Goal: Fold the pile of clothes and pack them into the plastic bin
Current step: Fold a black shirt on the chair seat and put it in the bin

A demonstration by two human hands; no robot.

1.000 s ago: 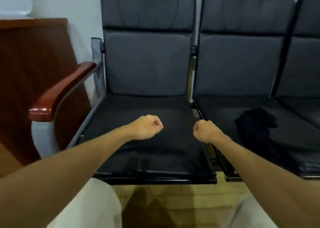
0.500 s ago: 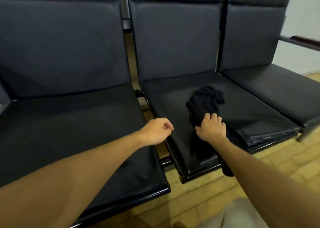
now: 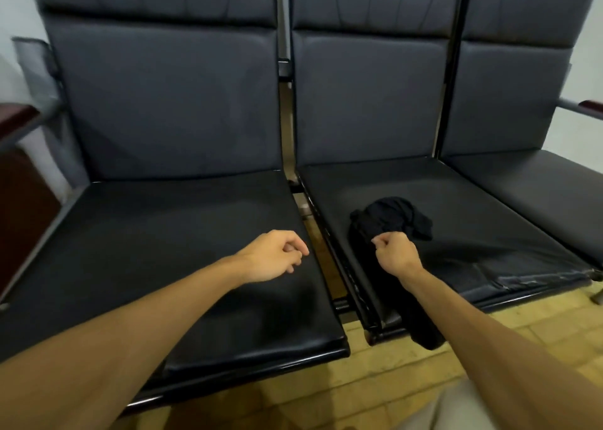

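A crumpled black garment point(image 3: 391, 216) lies on the middle seat point(image 3: 473, 220) of a row of black padded chairs, and part of it hangs over the seat's front edge towards the floor. My right hand point(image 3: 393, 253) is on the garment's near side with its fingers curled into the cloth, gripping it. Over the front of the left seat point(image 3: 146, 233) hovers my left hand point(image 3: 277, 255), fingers loosely curled and holding nothing. No plastic bin shows in view.
A third seat point(image 3: 551, 185) continues the row at the right, with a dark red armrest point(image 3: 590, 107) beyond it. A wooden panel point(image 3: 19, 185) and metal arm frame stand at the left. Yellow tiled floor point(image 3: 375, 380) lies below the seats.
The view has swung back left a little. My right hand, which lay flat on the garment, has curled its fingers into the cloth. My left hand stays over the left seat.
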